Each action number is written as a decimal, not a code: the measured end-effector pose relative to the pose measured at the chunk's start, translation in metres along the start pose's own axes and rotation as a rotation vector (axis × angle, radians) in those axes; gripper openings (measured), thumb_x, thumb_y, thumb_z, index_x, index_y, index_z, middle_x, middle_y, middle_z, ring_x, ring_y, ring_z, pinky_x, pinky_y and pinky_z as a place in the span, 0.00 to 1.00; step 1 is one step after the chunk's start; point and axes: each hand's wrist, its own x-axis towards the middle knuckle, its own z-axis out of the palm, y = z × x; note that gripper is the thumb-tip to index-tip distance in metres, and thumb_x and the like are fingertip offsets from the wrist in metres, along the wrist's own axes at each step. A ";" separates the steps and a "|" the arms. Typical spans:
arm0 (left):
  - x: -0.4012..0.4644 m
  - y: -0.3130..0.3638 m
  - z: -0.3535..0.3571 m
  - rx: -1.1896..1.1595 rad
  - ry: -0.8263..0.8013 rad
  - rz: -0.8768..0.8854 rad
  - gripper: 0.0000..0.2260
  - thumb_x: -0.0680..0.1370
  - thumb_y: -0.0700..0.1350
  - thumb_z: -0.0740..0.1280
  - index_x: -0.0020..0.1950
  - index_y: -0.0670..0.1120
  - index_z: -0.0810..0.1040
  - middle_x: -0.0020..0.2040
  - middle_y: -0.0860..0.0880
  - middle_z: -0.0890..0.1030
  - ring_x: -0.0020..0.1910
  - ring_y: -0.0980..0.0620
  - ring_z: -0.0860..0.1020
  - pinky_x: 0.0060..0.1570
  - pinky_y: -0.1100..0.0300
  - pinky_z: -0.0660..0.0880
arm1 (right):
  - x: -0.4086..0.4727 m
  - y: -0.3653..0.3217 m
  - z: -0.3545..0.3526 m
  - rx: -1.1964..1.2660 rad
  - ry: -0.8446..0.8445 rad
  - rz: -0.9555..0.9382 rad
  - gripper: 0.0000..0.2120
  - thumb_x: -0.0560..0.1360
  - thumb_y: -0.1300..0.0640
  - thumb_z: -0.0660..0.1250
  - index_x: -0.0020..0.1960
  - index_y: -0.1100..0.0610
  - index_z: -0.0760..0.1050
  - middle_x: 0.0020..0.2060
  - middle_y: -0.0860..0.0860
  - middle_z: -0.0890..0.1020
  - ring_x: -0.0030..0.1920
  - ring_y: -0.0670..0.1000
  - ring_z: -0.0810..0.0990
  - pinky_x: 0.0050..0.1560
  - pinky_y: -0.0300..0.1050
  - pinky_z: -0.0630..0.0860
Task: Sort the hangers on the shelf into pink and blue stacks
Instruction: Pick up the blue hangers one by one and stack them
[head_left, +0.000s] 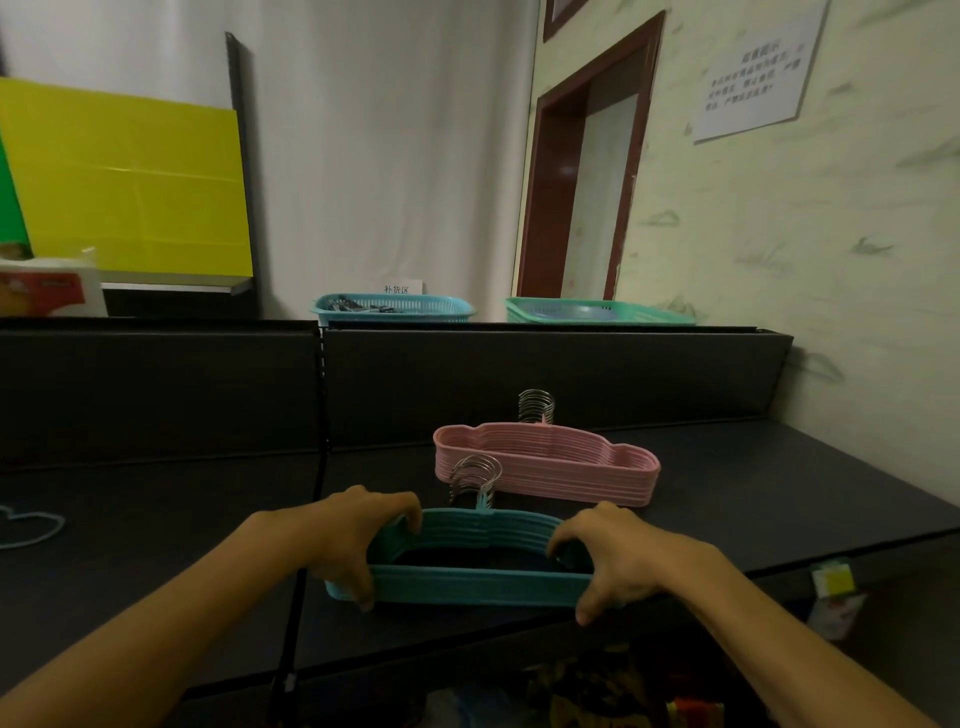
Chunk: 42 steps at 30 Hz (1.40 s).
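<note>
A stack of blue hangers (467, 582) lies near the front edge of the dark shelf (753, 467), its metal hooks pointing away from me. My left hand (358, 535) grips the stack's left end, fingers over the top and thumb at the front. My right hand (618, 551) grips its right end the same way. Behind it, a little to the right, a stack of pink hangers (550, 467) rests on the shelf with its hooks at the back. One single blue hanger (28, 527) lies flat at the far left.
A dark back panel (519, 379) rises behind the shelf. Beyond it stand a blue basket (395, 309) and a green basket (597, 312). A yellow board (130, 182) leans at the left. The wall closes in on the right.
</note>
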 end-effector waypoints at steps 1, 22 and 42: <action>0.000 0.002 -0.001 0.015 -0.008 -0.002 0.32 0.65 0.47 0.78 0.57 0.65 0.62 0.55 0.54 0.65 0.53 0.52 0.71 0.46 0.57 0.77 | -0.001 0.001 0.000 0.003 0.001 0.001 0.34 0.62 0.44 0.79 0.66 0.43 0.71 0.64 0.48 0.71 0.63 0.52 0.69 0.63 0.51 0.72; -0.008 -0.020 -0.001 0.038 0.043 0.067 0.27 0.70 0.48 0.73 0.67 0.61 0.69 0.63 0.55 0.67 0.60 0.55 0.68 0.61 0.54 0.72 | -0.019 -0.003 -0.012 0.044 -0.039 0.051 0.30 0.68 0.49 0.76 0.67 0.42 0.71 0.66 0.47 0.67 0.65 0.51 0.67 0.65 0.50 0.70; -0.016 -0.041 0.003 0.098 0.118 0.098 0.16 0.66 0.56 0.76 0.24 0.56 0.72 0.49 0.51 0.83 0.44 0.56 0.80 0.47 0.57 0.79 | -0.033 0.023 -0.006 0.170 0.075 0.070 0.09 0.63 0.46 0.79 0.40 0.49 0.85 0.44 0.45 0.84 0.45 0.43 0.81 0.48 0.41 0.79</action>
